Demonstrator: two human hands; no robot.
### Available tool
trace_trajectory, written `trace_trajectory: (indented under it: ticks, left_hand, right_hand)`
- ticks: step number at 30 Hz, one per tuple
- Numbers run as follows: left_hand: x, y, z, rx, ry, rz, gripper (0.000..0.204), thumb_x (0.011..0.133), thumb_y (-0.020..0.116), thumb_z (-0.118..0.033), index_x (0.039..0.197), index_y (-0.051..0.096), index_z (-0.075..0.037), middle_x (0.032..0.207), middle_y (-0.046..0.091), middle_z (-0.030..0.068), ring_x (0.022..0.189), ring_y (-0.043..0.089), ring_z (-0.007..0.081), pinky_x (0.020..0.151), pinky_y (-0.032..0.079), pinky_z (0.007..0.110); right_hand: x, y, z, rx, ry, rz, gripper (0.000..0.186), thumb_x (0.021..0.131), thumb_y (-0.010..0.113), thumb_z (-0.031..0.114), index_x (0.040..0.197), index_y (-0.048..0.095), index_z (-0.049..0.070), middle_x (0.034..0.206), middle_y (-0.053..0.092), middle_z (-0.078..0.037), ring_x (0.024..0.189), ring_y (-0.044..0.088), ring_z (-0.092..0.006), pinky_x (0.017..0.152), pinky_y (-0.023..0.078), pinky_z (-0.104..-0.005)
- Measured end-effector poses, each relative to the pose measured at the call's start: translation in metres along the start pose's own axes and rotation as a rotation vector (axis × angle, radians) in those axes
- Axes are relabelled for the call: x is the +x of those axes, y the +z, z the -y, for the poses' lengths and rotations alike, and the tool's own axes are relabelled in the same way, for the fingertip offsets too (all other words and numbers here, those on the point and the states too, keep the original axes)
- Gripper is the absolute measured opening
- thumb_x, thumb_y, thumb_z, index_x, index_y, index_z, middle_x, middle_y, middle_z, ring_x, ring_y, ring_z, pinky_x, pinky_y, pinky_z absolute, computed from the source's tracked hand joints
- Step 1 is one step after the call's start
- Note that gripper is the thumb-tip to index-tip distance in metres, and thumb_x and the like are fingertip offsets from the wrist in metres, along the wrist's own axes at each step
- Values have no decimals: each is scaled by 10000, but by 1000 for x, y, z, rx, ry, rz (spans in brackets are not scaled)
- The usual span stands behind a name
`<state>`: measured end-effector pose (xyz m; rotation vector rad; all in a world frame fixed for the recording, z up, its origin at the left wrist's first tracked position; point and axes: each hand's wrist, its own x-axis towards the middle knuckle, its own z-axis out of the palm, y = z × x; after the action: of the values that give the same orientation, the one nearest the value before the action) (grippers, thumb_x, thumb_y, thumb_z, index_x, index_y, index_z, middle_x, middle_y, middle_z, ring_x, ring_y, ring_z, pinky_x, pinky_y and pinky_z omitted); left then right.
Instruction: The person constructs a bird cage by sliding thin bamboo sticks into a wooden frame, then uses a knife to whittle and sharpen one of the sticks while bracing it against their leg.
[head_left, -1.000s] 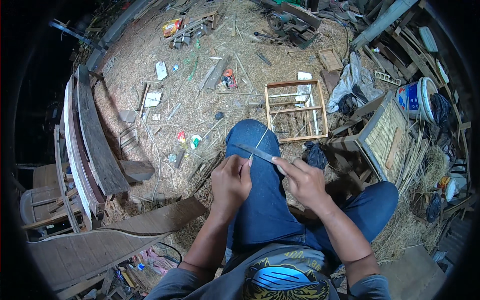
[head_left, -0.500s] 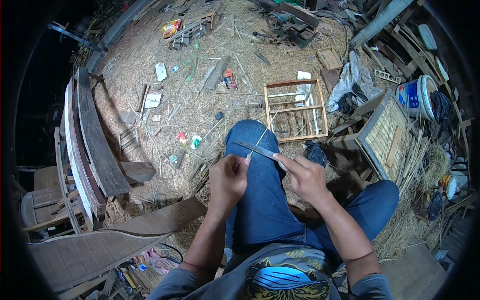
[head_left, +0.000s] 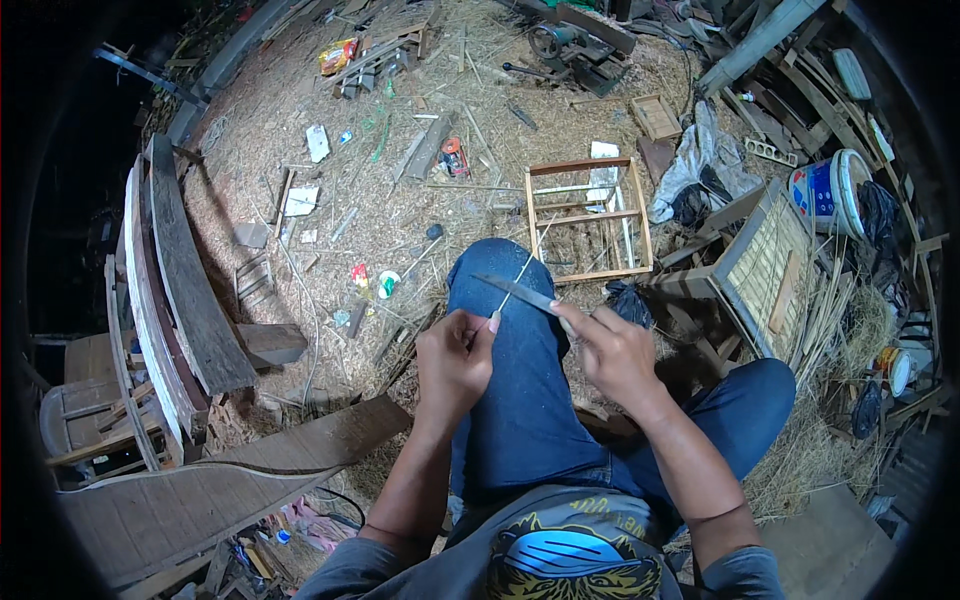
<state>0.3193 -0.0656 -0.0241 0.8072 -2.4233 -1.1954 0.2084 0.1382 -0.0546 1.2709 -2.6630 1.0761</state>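
Observation:
My left hand pinches the near end of a thin pale strip, which slants up and away over my raised knee. In my right hand is a knife, held by its handle with the blade pointing left. The blade lies across the strip just beyond my left fingertips. Both hands are over my thigh in blue jeans. What lies inside my left palm is hidden by the curled fingers.
Ahead stands a small wooden frame. Right of it are a slatted wooden panel and a white-and-blue bucket. Planks lean at the left; a broad board lies near my left elbow. Shavings cover the ground.
The knife blade has shifted very slightly to the right along with my right hand. My left hand keeps its pinch on the strip, almost unmoved. The whole view has shifted slightly.

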Motion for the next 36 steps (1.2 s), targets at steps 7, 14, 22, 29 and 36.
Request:
trace_trajectory:
  ticks: [7, 14, 22, 29, 36]
  left_hand:
    - [-3, 3, 7, -84, -35, 3, 271, 986, 797, -115, 809, 694, 62, 627, 583, 13, 627, 477, 54, 548, 376, 289]
    - [-6, -3, 11, -54, -60, 40, 309, 1005, 793, -146, 793, 672, 43, 646, 587, -1, 638, 478, 46, 555, 364, 283]
    - [-11, -2, 20, 23, -61, 27, 327, 1037, 758, -196, 814, 687, 33, 641, 626, 34, 598, 533, 82, 557, 408, 293]
    - [-12, -2, 16, -43, -40, 26, 317, 1049, 699, -158, 816, 664, 55, 598, 543, 136, 525, 473, 183, 536, 388, 379]
    - [-12, -7, 21, -21, -117, 91, 324, 1081, 695, -229, 874, 718, 19, 667, 636, 23, 607, 552, 64, 556, 409, 277]
  right_hand:
    - [3, 5, -12, -33, 60, -52, 446, 929, 755, 131, 1342, 770, 299, 741, 600, -62, 589, 661, -304, 512, 518, -441]
    - [6, 2, -6, -31, 38, -21, 624, 862, 703, -13, 1398, 746, 303, 760, 595, -51, 580, 638, -274, 507, 504, -434]
    - [0, 4, -1, -6, -65, 26, 542, 895, 732, 58, 1372, 758, 312, 751, 587, -59, 603, 639, -285, 543, 527, -436]
    - [-5, 9, -3, 8, -47, -30, 386, 969, 737, 179, 1324, 781, 325, 760, 601, -45, 591, 657, -274, 512, 522, -439]
    - [-6, 4, -2, -41, -49, 61, 425, 973, 729, 180, 1363, 756, 346, 767, 604, -44, 579, 649, -278, 516, 535, -427]
